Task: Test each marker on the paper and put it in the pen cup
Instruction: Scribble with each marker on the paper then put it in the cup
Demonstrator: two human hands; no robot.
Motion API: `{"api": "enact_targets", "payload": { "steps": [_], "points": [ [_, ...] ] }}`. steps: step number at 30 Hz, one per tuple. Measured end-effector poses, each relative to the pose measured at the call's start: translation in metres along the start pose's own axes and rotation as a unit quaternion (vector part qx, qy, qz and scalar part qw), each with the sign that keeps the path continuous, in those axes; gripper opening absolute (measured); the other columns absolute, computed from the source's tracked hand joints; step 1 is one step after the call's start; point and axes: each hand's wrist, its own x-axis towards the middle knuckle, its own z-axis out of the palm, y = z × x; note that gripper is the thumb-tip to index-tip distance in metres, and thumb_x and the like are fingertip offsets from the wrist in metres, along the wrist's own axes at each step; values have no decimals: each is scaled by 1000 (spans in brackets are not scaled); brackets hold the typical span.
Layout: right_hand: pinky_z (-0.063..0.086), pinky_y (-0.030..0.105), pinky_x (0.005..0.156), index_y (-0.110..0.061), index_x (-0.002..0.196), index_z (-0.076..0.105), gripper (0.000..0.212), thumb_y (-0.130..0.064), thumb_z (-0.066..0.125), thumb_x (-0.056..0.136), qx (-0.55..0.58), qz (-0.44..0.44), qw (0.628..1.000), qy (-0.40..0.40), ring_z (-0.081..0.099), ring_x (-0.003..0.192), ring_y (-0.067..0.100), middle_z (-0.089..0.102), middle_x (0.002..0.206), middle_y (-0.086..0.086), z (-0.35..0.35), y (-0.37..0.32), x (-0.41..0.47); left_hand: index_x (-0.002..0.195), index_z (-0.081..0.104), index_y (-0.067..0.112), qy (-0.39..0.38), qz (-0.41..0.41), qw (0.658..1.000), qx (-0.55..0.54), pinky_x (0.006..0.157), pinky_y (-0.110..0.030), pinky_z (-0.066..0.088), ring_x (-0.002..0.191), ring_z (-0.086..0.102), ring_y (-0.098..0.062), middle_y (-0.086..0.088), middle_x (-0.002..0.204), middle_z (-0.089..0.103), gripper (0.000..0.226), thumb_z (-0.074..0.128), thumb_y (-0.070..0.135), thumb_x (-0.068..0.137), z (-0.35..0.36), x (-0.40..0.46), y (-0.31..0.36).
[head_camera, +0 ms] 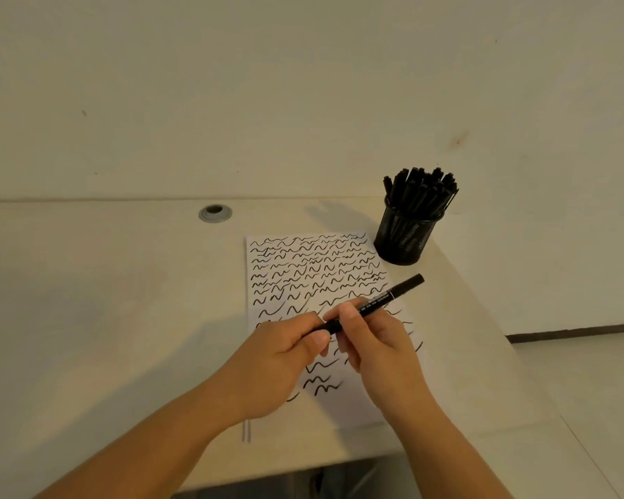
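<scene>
A big pale desk (105,318) holds a sheet of paper (357,408) covered with black squiggles. A black mesh pen cup (404,235) stands just past the paper's far right corner, stuffed with black markers (422,190). Above the paper, both hands grip one black marker (393,293). The left hand (278,365) curls round its near end. The right hand (379,343) pinches its middle.

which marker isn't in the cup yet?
The marker held over the paper, gripped by both hands, left and right. All the other markers stand in the pen cup.
</scene>
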Motion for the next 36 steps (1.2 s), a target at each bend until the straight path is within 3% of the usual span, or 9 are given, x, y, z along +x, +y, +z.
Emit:
{"api": "enact_targets", "payload": {
  "steps": [4, 6, 9, 13, 18, 22, 28, 32, 36],
  "points": [
    [31, 15, 40, -8, 73, 62, 32, -30, 48, 91, 21, 66, 996, 64, 37, 40, 3, 46, 43, -8, 8, 6, -9, 73, 43, 36, 41, 29, 993, 107, 46, -16, 30, 46, 43, -5, 13, 50, 47, 21, 36, 41, 92, 7, -11, 3],
    [29, 18, 39, -14, 68, 60, 31, -30, 48, 92, 67, 119, 978, 158, 35, 37, 3, 44, 39, -8, -1, 8, -4, 81, 41, 37, 61, 36, 977, 201, 45, -16, 27, 46, 43, -6, 11, 53, 45, 22, 25, 50, 89, 8, -18, -1],
    [30, 18, 39, -16, 71, 59, 32, -34, 46, 93, 102, 129, 957, 238, 35, 38, 3, 44, 41, -8, -33, 8, 2, 90, 48, 30, 100, 29, 974, 202, 44, -17, 31, 47, 46, -7, 9, 53, 48, 44, 17, 59, 80, -1, -27, -10],
    [38, 15, 42, -15, 72, 61, 21, -28, 56, 87, -22, 66, 986, 152, 45, 40, 4, 54, 45, -5, -40, 20, -12, 75, 46, 36, 75, 22, 993, 91, 46, -16, 37, 49, 49, -2, 9, 60, 59, 25, 29, 49, 88, -12, -16, -14],
    [40, 22, 45, -27, 70, 59, 13, -19, 62, 80, -130, 9, 982, 134, 50, 46, 13, 60, 54, -4, -38, 37, -21, 75, 48, 32, 1, 7, 995, 101, 57, -22, 46, 55, 56, -1, 14, 64, 62, 24, 36, 31, 96, -1, 24, -12],
    [43, 32, 47, -29, 73, 56, 15, -16, 59, 80, -116, 11, 986, 120, 51, 47, 16, 59, 53, -1, -40, 41, -26, 75, 42, 33, 20, -2, 981, 195, 58, -27, 44, 54, 54, -2, 14, 58, 55, 22, 36, 34, 96, 6, 38, -24],
    [44, 23, 49, -31, 72, 57, 17, -17, 62, 82, -127, 2, 992, 12, 55, 51, 13, 64, 58, 0, -39, 39, -25, 69, 40, 38, 34, 8, 989, 145, 54, -20, 38, 52, 54, 3, 30, 61, 57, 26, 36, 35, 95, 6, 33, -31],
    [45, 25, 50, -29, 70, 57, 12, -23, 60, 79, -157, 0, 987, 32, 56, 52, 12, 64, 60, -5, -38, 39, -25, 70, 40, 39, 36, 7, 988, 148, 54, -19, 37, 52, 54, 2, 32, 59, 55, 26, 37, 34, 95, 7, 35, -31],
    [34, 10, 42, -24, 63, 52, 25, -10, 61, 81, -166, -3, 983, 74, 50, 46, 2, 59, 53, -13, -40, 42, -26, 70, 40, 38, 36, 7, 990, 136, 54, -20, 39, 52, 53, 1, 30, 58, 56, 26, 38, 32, 95, 7, 33, -30]
  ]
}}
